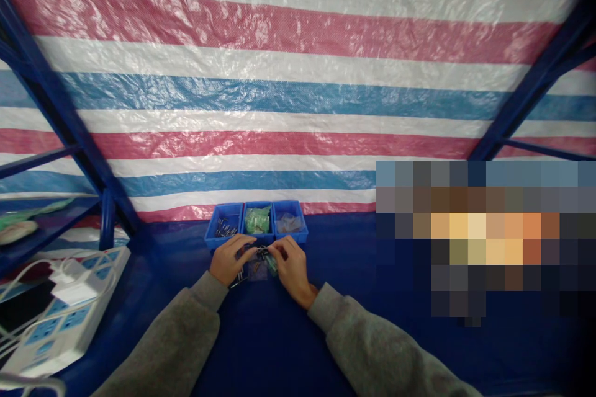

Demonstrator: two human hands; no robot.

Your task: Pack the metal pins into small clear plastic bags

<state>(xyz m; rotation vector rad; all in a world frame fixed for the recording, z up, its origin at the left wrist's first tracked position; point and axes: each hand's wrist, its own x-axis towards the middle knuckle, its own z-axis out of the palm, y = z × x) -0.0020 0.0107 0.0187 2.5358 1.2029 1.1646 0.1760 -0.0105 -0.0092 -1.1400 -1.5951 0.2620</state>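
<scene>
My left hand [231,259] and my right hand [290,263] are close together in front of three blue bins, fingers pinched. Small dark pieces show between the fingertips, too small to name. Just below the fingers, a small clear plastic bag [257,270] lies on the blue table, with a bit of green packaging [271,265] by my right fingers. Several thin dark-and-silver pieces [239,278] lie beside my left hand. The left bin [215,240] has similar thin metal pieces, the middle bin [259,239] green packets [257,220], and the right bin [302,237] clear bags [287,223].
At left, a white power strip [88,322] carries a plugged-in white charger [77,282] and cables, near a dark flat object [25,307]. Blue metal posts [69,118] stand on both sides. A striped plastic sheet [288,93] hangs behind the table. The right side is pixelated.
</scene>
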